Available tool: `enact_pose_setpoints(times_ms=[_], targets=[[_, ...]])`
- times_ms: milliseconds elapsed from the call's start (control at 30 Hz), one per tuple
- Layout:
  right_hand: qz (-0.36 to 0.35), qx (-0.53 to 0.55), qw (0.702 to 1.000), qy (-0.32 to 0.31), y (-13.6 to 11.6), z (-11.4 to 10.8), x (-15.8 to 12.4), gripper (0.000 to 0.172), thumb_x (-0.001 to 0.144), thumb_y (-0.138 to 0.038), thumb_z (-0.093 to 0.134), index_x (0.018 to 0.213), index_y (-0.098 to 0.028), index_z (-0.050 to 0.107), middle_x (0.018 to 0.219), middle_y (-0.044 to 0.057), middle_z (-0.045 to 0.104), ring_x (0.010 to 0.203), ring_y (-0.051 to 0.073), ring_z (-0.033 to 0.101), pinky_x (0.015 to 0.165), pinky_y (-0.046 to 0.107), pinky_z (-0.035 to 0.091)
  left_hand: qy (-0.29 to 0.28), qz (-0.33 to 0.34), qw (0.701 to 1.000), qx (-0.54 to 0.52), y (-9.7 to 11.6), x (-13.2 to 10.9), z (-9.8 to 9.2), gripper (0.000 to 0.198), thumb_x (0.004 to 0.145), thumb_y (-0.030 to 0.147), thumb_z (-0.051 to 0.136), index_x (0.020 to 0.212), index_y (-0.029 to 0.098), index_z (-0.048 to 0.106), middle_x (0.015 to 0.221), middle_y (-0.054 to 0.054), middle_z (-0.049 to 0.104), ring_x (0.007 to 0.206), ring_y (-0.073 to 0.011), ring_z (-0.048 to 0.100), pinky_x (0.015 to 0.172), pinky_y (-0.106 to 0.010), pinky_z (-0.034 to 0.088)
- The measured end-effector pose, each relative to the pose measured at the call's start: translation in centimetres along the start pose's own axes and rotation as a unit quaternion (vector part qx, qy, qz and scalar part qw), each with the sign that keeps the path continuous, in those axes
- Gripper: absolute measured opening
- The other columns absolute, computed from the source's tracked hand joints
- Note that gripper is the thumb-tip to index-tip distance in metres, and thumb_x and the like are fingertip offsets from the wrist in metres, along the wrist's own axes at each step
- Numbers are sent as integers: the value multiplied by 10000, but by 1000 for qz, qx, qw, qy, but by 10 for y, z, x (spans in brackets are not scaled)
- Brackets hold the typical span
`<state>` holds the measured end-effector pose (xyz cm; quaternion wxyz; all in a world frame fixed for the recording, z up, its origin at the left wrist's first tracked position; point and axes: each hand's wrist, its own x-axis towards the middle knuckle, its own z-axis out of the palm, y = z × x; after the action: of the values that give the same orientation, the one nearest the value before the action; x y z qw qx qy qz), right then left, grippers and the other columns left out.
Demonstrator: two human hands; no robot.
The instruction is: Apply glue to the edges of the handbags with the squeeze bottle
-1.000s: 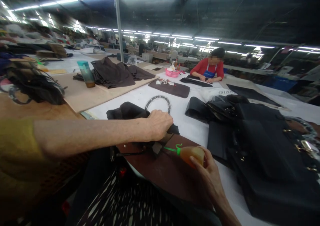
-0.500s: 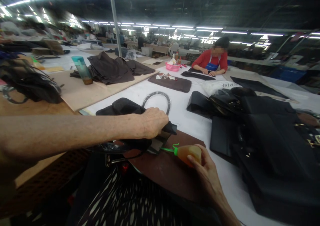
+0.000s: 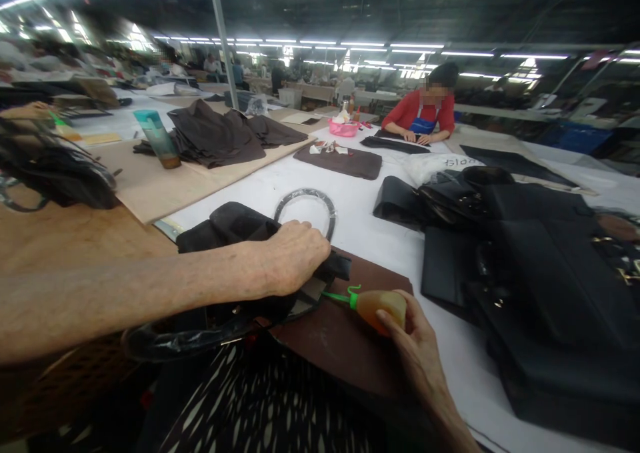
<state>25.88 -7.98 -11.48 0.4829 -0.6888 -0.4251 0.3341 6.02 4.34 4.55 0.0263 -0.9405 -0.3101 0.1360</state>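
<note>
While the left hand [image 3: 296,256] is curled tight onto a soft black fabric bag [image 3: 225,223] at ctr-left of frame, the right hand [image 3: 419,339], just below and right of ctr, is clamped round a squeezy translucent bottle of amber liquid [image 3: 380,309]. Left fingertips are hidden from me, so can't tell exactly which part of the bag they pinch. The bottle lies tipped nearly flat, its thin bright-green nozzle [image 3: 341,297] aimed left at a grey-brown flap [image 3: 307,295] below the left fist; can't tell from my end if the tip touches it.

A round black handle in clear plastic wrap [image 3: 332,214] arches up behind the left fist; a 2nd plastic-wrapped black loop [image 3: 175,347] hangs at lower left, under the forearm. Below the bottle I've got a smooth reddish-brown sheet [image 3: 345,349], lower ctr.

Right side of frame: a big pile of black bags [image 3: 555,273] on the white tabletop [image 3: 385,256]. Upper left: a clear tumbler w/ turquoise lid [image 3: 157,139] beside crumpled dark-brown cloth [image 3: 215,136]. Upper right of ctr: a co-worker in red top & blue apron [image 3: 423,114], both hands on black material, near a small pink basket [image 3: 343,129].
</note>
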Motion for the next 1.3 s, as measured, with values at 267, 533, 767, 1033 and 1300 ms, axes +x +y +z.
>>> enact_pose_setpoints(times_ms=[267, 533, 767, 1033, 1300], targets=[[9, -5, 1000, 2, 0, 3, -1, 535, 725, -512, 639, 1142, -215, 480, 981, 26, 599, 885, 260, 570, 792, 349, 452, -3, -42, 997, -62, 5, -21, 11, 106, 745, 150, 554, 803, 132, 641, 795, -108, 641, 827, -254, 600, 700, -333, 468], [21, -3, 1000, -20, -7, -3, -5, 452, 728, -513, 625, 1044, -206, 521, 912, 16, 598, 835, 245, 563, 739, 327, 463, 6, -33, 994, -102, 5, -29, 22, 147, 753, 169, 503, 801, 134, 638, 818, -101, 644, 813, -250, 593, 652, -333, 462], [48, -1, 999, -24, -8, -3, -9, 481, 702, -503, 664, 1056, -209, 526, 891, 20, 612, 821, 255, 568, 666, 321, 482, 8, -35, 991, -129, 7, -31, 26, 140, 754, 175, 488, 787, 143, 620, 836, -85, 646, 790, -238, 598, 648, -337, 465], [77, 21, 997, -23, -19, -4, -14, 417, 711, -523, 634, 956, -191, 571, 783, 24, 624, 712, 240, 576, 519, 287, 492, -28, -55, 989, -131, 10, -33, 16, 151, 747, 137, 490, 806, 143, 628, 829, -73, 645, 769, -220, 602, 667, -325, 468], [80, 9, 996, -37, -23, 2, -23, 447, 721, -522, 629, 1013, -197, 533, 834, 18, 603, 749, 239, 565, 517, 285, 498, -15, -50, 991, -122, 10, -35, 20, 179, 753, 153, 473, 814, 135, 641, 829, -94, 657, 792, -249, 616, 681, -347, 474]])
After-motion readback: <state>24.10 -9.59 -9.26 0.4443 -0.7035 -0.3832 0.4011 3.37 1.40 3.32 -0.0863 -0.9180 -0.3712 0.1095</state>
